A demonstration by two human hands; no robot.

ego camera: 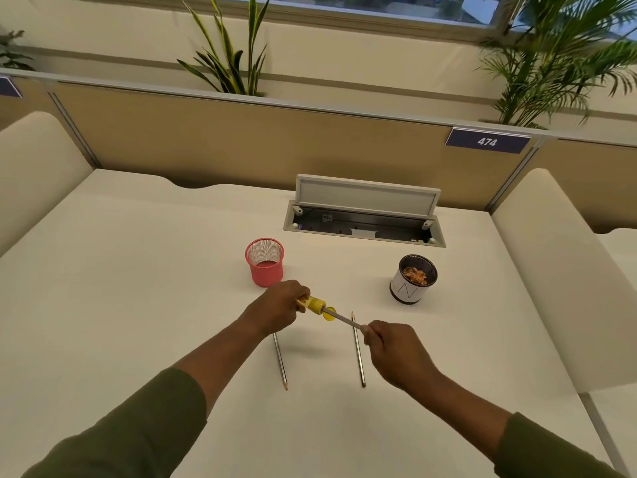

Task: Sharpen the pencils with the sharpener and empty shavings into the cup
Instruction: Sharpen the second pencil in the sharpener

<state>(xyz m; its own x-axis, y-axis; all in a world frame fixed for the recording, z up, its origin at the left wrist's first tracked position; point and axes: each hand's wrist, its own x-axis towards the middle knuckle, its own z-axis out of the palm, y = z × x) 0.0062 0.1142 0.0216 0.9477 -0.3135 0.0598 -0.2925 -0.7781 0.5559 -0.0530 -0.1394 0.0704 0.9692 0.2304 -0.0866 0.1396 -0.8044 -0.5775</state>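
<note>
The yellow sharpener is held above the middle of the white table, gripped by the curled fingers of the left hand, and a pencil is pushed into its open end. The other end of this pencil is pinched by the closed fingers of the right hand. Under the hands two more pencils are seen flat on the table: one below the left wrist, with its point toward the person, and one just left of the right hand, with its point away. So three pencils are counted in all. Behind the left hand a red mesh cup is placed, very near the knuckles. To the right, well apart from the hands, a white cup with a dark rim is standing, and orange shavings are seen inside it. Two cups are therefore counted. Further back a cable box with a raised lid is set in the table. Between the two cups and in front of the lying pencils bare table surface is left; the right edge is bordered by a cream panel.
</note>
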